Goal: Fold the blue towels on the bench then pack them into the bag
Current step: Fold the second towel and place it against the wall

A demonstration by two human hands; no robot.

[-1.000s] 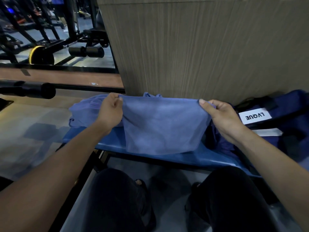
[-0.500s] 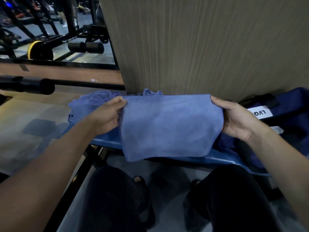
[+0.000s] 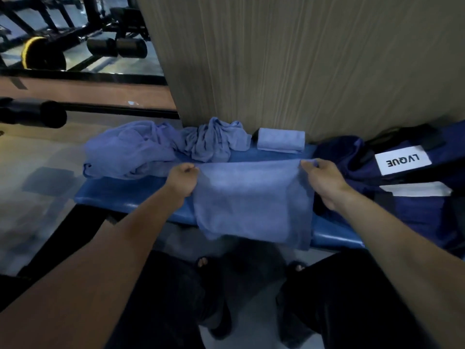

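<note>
I see my left hand (image 3: 182, 181) pinching the upper left corner of a blue towel (image 3: 254, 202) at the centre of the frame, fingers curled tight on the cloth. My right hand (image 3: 324, 181) pinches the upper right corner the same way. The towel hangs between them over the front edge of the blue worktop (image 3: 120, 195). Behind it, toward the upper left, lies a heap of crumpled towels (image 3: 161, 147), and just right of that a folded towel (image 3: 280, 140) sits against the wooden panel (image 3: 302, 59). The dark blue bag (image 3: 415, 205) rests on the worktop at the right edge, its white label (image 3: 402, 159) showing.
</note>
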